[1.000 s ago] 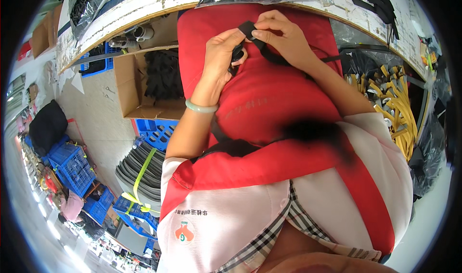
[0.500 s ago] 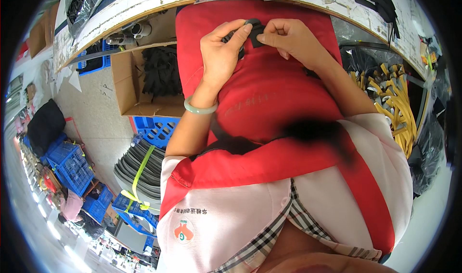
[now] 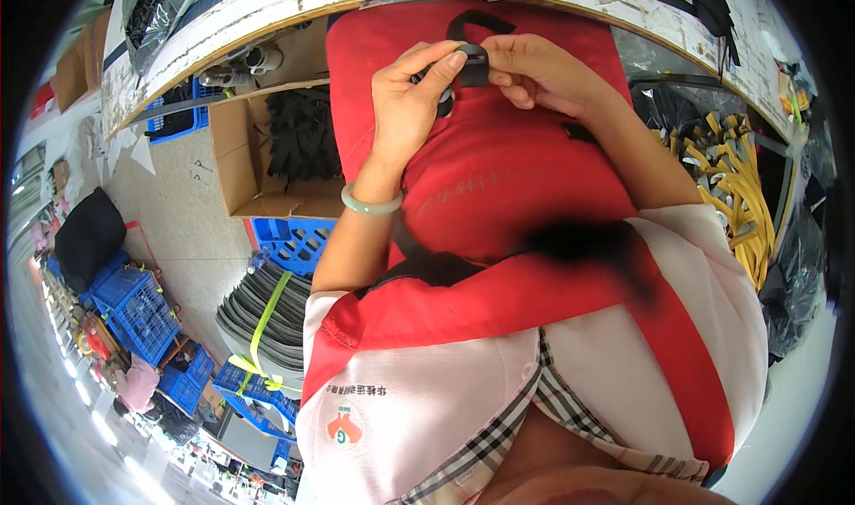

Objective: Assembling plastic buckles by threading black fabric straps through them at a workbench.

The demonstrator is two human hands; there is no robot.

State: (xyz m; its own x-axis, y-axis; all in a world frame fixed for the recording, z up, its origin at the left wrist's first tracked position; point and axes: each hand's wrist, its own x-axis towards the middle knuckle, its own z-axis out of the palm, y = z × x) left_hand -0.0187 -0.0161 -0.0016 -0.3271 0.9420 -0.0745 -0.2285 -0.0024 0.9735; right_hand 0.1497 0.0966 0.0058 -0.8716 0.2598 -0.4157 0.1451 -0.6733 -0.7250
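Note:
Above the red apron (image 3: 508, 149) on my lap, both hands meet at a small black plastic buckle (image 3: 472, 52). My left hand (image 3: 405, 100) pinches its left side between thumb and fingers. A black webbing strap (image 3: 485, 18) loops up over the far side of the buckle, and a short flat piece hangs below it. My right hand (image 3: 548, 73) is closed on the strap at the buckle's right, fingers curled. Just how the strap passes through the buckle is partly hidden by my fingers.
Beyond my hands runs a worn white tabletop (image 3: 205, 42) with plastic-wrapped goods. Left stand a cardboard box (image 3: 233, 153) of black straps, a blue crate (image 3: 135, 305) and a tied stack of dark sheets (image 3: 267, 313). Yellow straps (image 3: 744, 211) hang at right.
The strap now stands up in a loop beyond the buckle, where before it was not seen. My right fingers have shifted to the buckle's right side; my left hand keeps its pinch.

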